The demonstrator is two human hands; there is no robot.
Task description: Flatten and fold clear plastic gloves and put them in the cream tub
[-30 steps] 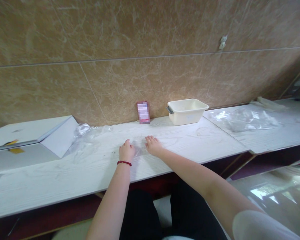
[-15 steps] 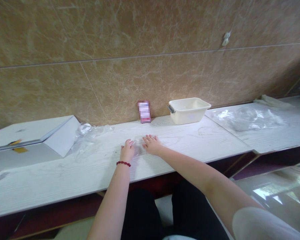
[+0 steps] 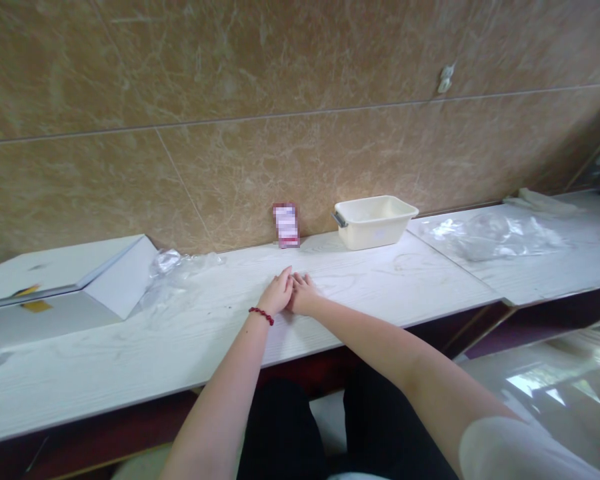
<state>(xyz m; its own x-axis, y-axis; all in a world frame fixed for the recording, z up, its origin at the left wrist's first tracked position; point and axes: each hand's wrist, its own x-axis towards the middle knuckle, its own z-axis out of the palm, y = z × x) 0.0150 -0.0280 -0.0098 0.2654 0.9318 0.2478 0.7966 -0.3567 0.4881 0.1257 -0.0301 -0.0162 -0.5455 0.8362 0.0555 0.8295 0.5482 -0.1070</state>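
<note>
My left hand (image 3: 277, 292), with a dark red bead bracelet (image 3: 261, 315) at its wrist, rests against my right hand over the white wood-grain tabletop (image 3: 360, 303). Its fingers are pressed together and point forward; whatever lies under them is hidden. Beside it, my right hand (image 3: 304, 293) lies palm down with the fingers stretched out. The two hands touch and cover the spot between them. No clear plastic can be made out there now.
A cream plastic basin (image 3: 377, 227) with a grey handle stands near the wall. Left of it leans a pixelated card-like item (image 3: 287, 225). Crumpled clear plastic (image 3: 180, 267) lies by a white box (image 3: 55, 280) on the left; more clear plastic (image 3: 490, 235) spreads on the right.
My left hand has moved right and slightly forward until it meets my right hand. Clear plastic that showed between the hands is now hidden. The right hand has barely moved.
</note>
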